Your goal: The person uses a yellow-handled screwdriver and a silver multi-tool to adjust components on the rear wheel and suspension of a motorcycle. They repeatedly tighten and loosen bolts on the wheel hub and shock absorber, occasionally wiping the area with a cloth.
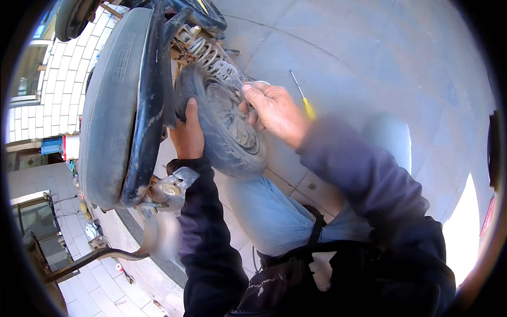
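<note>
My right hand [272,108] is closed around the end of a flat silver wrench with holes [228,74]. The wrench's far end lies across the lower part of the coil spring [206,54] on a shock absorber. Under it, a dusty wheel [232,119] has a worn black tire [211,138]. My left hand [189,138] grips the tire's left side, its thumb pointing up along the rubber. The other fingers of that hand are mostly hidden behind the tire and the dark frame.
A long grey seat [113,111] with a dark body rail fills the left side. On the grey tiled floor [369,63] lies a screwdriver with a yellow handle [308,108]. A rusty metal bracket [171,189] juts out near my left forearm. My jeans-covered knee [269,211] is close to the tire.
</note>
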Demonstrator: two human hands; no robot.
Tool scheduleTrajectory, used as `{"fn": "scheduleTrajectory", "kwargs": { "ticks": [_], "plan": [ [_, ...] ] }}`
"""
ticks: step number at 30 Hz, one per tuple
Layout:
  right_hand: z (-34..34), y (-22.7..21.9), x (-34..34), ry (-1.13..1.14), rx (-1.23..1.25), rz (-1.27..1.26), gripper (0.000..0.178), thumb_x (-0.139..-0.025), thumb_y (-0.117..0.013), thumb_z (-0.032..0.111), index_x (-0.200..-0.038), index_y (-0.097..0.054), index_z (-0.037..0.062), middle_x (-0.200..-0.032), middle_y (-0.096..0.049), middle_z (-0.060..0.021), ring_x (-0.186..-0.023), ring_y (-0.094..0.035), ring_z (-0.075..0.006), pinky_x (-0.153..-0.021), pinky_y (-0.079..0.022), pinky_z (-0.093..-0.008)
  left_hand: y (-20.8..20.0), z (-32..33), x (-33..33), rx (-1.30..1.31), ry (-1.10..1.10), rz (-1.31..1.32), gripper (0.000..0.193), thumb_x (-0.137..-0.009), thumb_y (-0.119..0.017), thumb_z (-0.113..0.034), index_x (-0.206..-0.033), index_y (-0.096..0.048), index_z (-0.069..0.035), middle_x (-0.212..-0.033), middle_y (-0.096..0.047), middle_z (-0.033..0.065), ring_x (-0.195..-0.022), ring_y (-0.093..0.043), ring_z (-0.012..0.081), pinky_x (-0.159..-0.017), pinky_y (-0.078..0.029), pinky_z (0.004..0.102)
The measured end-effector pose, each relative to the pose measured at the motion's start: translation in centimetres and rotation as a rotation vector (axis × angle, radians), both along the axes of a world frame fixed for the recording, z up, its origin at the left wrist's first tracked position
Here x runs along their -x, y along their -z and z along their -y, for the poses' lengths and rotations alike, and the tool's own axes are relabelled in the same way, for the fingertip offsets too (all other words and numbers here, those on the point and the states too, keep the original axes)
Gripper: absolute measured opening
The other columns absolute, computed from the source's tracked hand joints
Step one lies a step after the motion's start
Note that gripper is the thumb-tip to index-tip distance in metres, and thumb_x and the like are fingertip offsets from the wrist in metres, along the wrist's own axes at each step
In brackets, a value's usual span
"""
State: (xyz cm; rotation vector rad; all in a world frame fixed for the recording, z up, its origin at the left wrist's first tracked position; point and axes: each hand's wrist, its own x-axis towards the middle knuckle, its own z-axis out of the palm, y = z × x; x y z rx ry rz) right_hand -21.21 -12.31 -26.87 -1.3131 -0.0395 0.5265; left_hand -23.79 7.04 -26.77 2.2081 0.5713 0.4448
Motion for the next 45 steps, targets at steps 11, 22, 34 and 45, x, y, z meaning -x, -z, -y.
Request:
{"fn": "scheduleTrajectory", "kwargs": {
  "ticks": [11,22,34,45],
  "plan": [
    [-5.5,-0.5,-2.9,0.072,-0.309,-0.073,0.035,-0.088,-0.055,0.023,-0.108,-0.059,-0.0058,-0.077,-0.056,-0.0036,-0.069,-0.051,-0.0106,-0.064,-0.045,-0.0248,-0.2,0.7,-0.5,0.047,0.032,0.128,0.043,-0.088,-0.060,-0.023,-0.120,-0.052,0.006,-0.115,-0.059,0.0157,-0.102,-0.056,0.0234,-0.090,-0.042,0.0317],
    [-9.2,-0.7,-3.8,0.295,-0.441,-0.236,0.033,-0.084,-0.056,0.023,-0.103,-0.063,-0.0035,-0.093,-0.065,-0.0088,-0.083,-0.058,-0.0180,-0.078,-0.045,-0.0294,1.4,-0.5,-0.6,-0.069,0.034,0.130,0.045,-0.090,-0.056,-0.027,-0.121,-0.051,0.006,-0.113,-0.060,0.0159,-0.100,-0.057,0.0217,-0.089,-0.042,0.0302],
    [-10.7,0.3,-4.5,0.259,-0.399,-0.260,0.029,-0.087,-0.058,0.025,-0.098,-0.061,-0.0017,-0.074,-0.049,-0.0014,-0.065,-0.045,-0.0101,-0.059,-0.039,-0.0245,0.6,0.0,-0.7,-0.026,0.026,0.108,0.047,-0.090,-0.053,-0.027,-0.124,-0.048,0.006,-0.118,-0.057,0.0184,-0.107,-0.054,0.0253,-0.094,-0.039,0.0314],
    [-11.6,-1.8,-5.4,0.232,-0.509,-0.313,0.026,-0.091,-0.055,0.023,-0.088,-0.057,-0.0025,-0.064,-0.048,-0.0016,-0.055,-0.043,-0.0106,-0.052,-0.038,-0.0258,-0.1,0.2,-0.9,-0.094,0.040,0.049,0.045,-0.092,-0.050,-0.029,-0.123,-0.048,0.003,-0.118,-0.057,0.0164,-0.106,-0.055,0.0245,-0.093,-0.039,0.0314]
  ]
}}
